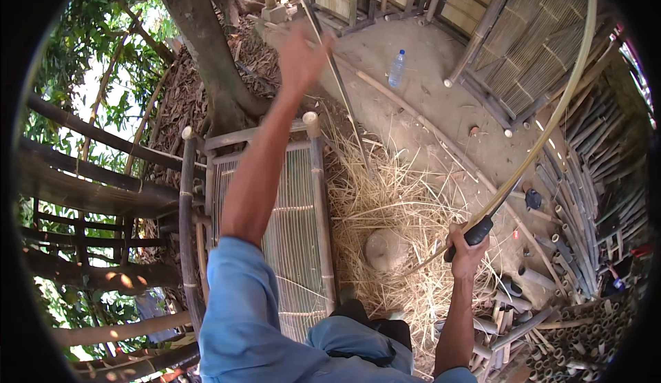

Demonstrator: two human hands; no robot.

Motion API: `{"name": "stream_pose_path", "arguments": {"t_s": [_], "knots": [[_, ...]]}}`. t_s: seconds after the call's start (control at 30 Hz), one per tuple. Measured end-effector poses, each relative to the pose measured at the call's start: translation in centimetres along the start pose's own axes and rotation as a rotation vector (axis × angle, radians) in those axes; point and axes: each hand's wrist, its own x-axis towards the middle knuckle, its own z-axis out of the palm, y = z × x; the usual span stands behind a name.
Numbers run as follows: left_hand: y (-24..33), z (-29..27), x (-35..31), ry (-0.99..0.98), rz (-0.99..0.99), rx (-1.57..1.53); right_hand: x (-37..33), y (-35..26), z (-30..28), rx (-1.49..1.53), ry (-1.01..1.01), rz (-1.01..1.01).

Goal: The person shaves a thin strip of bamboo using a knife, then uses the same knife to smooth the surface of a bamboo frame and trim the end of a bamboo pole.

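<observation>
My right hand [468, 253] is wrapped round the black handle [478, 231] of a knife, its thin dark blade partly hidden along a bamboo strip. That long, pale, bent strip [551, 125] rises from the same hand to the upper right, and its short lower end points over the shavings. Stretched far forward, my left hand [303, 59] is smeared by motion. It overlaps a long, narrow, dark strip [337, 73] that slants down to the shavings; whether the fingers grip it does not show.
Pale shavings [372, 204] surround a round block [387, 250] before my legs. Left of them stands a bamboo-slat bench [296, 231]. A bamboo pole [420, 118] crosses the dirt near a plastic bottle [397, 68]. Cut bamboo [592, 335] is piled at right; a tree trunk [213, 52] rises behind.
</observation>
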Motion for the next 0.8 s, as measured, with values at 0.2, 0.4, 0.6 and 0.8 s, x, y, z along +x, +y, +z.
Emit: {"name": "stream_pose_path", "arguments": {"t_s": [0.2,0.4,0.6,0.8], "knots": [[0.9,2.0,-22.9,-1.024,-0.13,-0.185,1.3,-3.4,-1.6,0.078,0.017,-0.064],[5.6,0.7,-39.3,-1.388,-0.271,-0.323,4.0,-12.9,-7.8,0.374,-0.292,-0.111],[9.5,-0.2,-50.2,-1.157,-0.062,-0.342,7.7,-21.5,-14.4,0.831,-0.469,-0.051],[13.4,-2.3,-54.7,-0.943,-0.444,-0.505,12.5,-23.1,-19.7,0.748,-0.358,-0.046]]}}
